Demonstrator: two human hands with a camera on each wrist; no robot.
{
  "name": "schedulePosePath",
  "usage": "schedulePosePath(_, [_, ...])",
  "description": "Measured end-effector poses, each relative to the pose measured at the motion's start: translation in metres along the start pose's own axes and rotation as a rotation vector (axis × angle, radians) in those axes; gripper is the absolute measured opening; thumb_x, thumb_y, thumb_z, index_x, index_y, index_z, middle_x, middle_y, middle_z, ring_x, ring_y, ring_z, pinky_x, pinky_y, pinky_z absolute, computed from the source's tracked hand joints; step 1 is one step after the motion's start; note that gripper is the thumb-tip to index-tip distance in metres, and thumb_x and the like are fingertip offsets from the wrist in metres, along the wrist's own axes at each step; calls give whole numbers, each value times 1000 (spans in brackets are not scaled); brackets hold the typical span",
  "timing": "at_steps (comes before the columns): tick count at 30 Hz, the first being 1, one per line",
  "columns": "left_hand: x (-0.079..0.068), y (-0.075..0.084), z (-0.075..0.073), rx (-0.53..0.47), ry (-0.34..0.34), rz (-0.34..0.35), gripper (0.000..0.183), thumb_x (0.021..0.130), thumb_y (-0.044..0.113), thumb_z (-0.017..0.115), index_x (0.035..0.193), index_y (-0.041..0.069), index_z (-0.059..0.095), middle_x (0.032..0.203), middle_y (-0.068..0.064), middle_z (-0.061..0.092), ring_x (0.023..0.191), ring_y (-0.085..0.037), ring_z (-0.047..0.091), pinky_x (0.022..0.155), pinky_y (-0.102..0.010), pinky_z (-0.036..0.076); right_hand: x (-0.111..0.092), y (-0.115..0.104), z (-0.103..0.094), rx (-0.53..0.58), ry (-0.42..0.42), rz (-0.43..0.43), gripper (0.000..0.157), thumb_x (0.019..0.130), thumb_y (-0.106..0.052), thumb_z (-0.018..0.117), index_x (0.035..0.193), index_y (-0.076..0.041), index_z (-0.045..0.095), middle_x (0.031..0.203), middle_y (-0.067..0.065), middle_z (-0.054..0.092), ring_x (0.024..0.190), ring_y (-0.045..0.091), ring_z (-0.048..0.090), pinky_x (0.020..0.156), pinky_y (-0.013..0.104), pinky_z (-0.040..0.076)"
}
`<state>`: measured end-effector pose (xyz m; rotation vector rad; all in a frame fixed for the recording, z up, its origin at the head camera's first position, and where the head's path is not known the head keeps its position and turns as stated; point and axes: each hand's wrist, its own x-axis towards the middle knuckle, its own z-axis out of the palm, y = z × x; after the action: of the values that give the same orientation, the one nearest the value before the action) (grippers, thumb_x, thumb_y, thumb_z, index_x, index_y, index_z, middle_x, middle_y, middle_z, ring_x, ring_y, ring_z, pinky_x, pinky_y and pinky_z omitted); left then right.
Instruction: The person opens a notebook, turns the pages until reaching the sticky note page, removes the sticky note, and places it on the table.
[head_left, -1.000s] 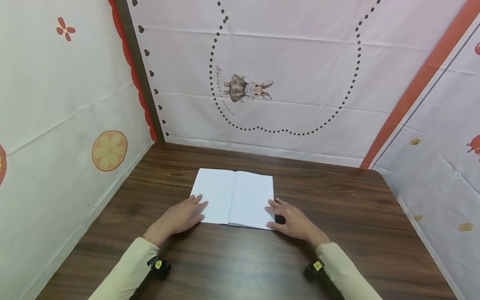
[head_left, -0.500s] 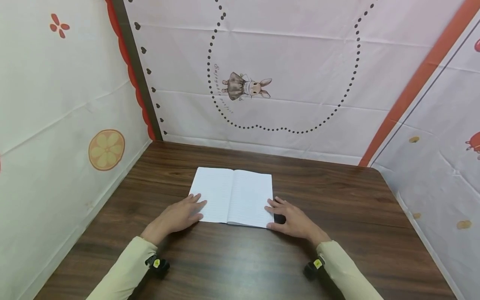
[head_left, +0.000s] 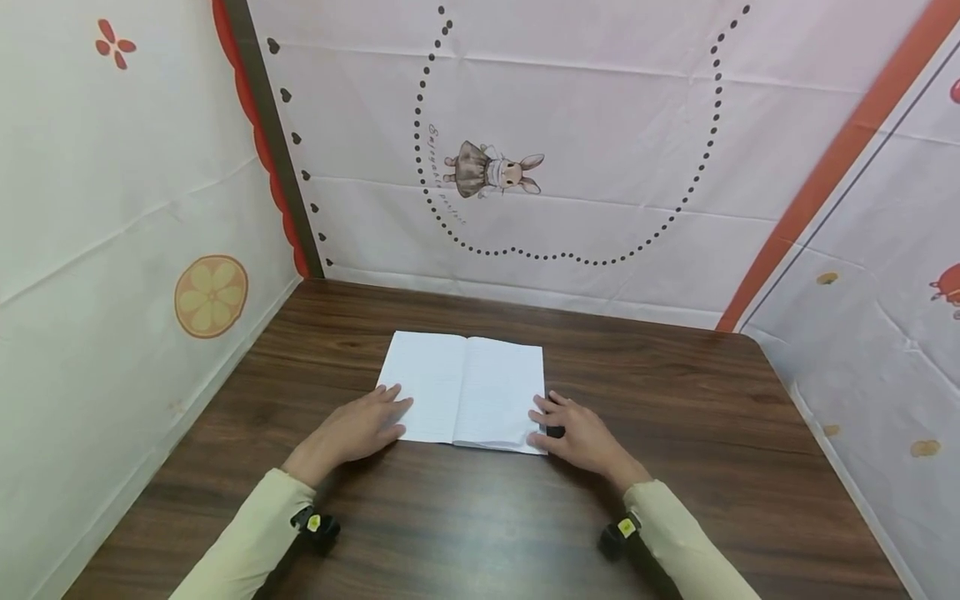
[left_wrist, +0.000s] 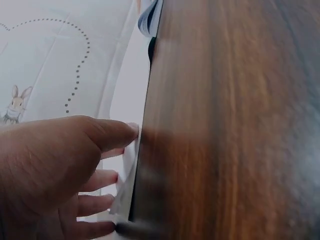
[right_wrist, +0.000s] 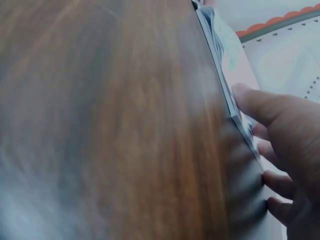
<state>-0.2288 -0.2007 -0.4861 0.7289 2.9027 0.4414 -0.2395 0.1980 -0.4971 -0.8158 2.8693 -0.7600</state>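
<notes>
An open notebook [head_left: 465,387] with lined white pages lies flat on the dark wooden table. My left hand [head_left: 356,429] rests at its left edge, fingers spread over the page. In the left wrist view, the left thumb [left_wrist: 117,134] lies along the notebook's near edge. At the opposite side, my right hand [head_left: 581,433] touches the right page near its lower corner, fingers spread along the edge. There the paper is slightly buckled beside the thumb. From the right wrist view, the right thumb [right_wrist: 250,100] presses on the page close to the layered page edges [right_wrist: 212,37].
The wooden table [head_left: 480,517] extends around the notebook. White printed cloth [head_left: 600,167] stands behind it and along both sides. A black wrist camera [head_left: 321,529] hangs under the left sleeve, and another black camera [head_left: 615,537] under the right.
My right thumb has slid slightly inward and up over the right page's lower corner, and the paper there has buckled. The left hand stays in place; the head view has shifted a little.
</notes>
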Motion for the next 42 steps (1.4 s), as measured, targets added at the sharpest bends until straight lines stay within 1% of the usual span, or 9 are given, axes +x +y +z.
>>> schedulePosePath(9, [7,9,-3,108,77,-9,43,101,30,64,136,5,64,144,-22,57,133,-40,55,105,-59,47,1,-4,5,22,31,48,52,95,-44,70,135,-11,67,153,6,51,149,35,36,116,63,33])
schedulePosePath(15, [12,16,-8,171,187,-3,35,98,28,67,124,5,69,127,-16,69,113,-35,67,90,-52,57,-1,-3,6,25,38,51,51,94,-41,72,135,-11,67,153,6,51,149,35,36,116,62,33])
schedulePosePath(19, [13,28,-18,198,233,-30,35,96,29,70,122,5,70,121,-15,71,106,-33,70,83,-50,59,-2,-3,5,40,37,54,51,94,-40,73,135,-12,66,153,5,50,150,34,35,117,62,32])
schedulePosePath(22, [15,44,-28,212,245,-27,37,96,30,70,124,5,70,120,-15,71,105,-32,70,81,-49,59,-2,-3,5,52,34,55,51,93,-39,73,136,-12,66,153,6,50,150,34,34,117,62,30])
schedulePosePath(25, [19,64,-38,212,230,33,38,97,30,68,126,5,69,122,-14,71,108,-32,70,84,-48,59,-1,-2,6,48,32,50,51,94,-40,73,136,-12,66,154,5,49,150,34,34,117,62,31])
schedulePosePath(29, [26,90,-41,190,166,186,39,99,33,67,127,5,68,125,-12,70,112,-30,68,92,-47,57,-1,-1,7,44,29,39,52,95,-43,70,136,-12,66,153,6,50,150,35,34,116,63,32])
schedulePosePath(33, [39,109,-28,203,134,334,37,100,36,65,125,9,70,121,-7,71,111,-25,68,95,-44,55,-1,-1,6,37,26,33,52,95,-45,69,136,-12,67,153,5,50,150,36,35,116,63,33])
schedulePosePath(36, [50,121,-18,238,121,410,37,99,40,65,123,12,71,118,-5,71,109,-23,68,94,-41,55,-1,0,5,33,25,22,52,96,-45,68,136,-12,66,154,6,50,150,36,35,115,63,34])
schedulePosePath(42, [70,135,1,342,104,480,45,98,51,63,124,15,69,119,-2,71,109,-20,66,92,-38,55,0,1,5,32,17,12,55,96,-47,66,138,-12,64,155,7,48,150,37,33,116,64,32])
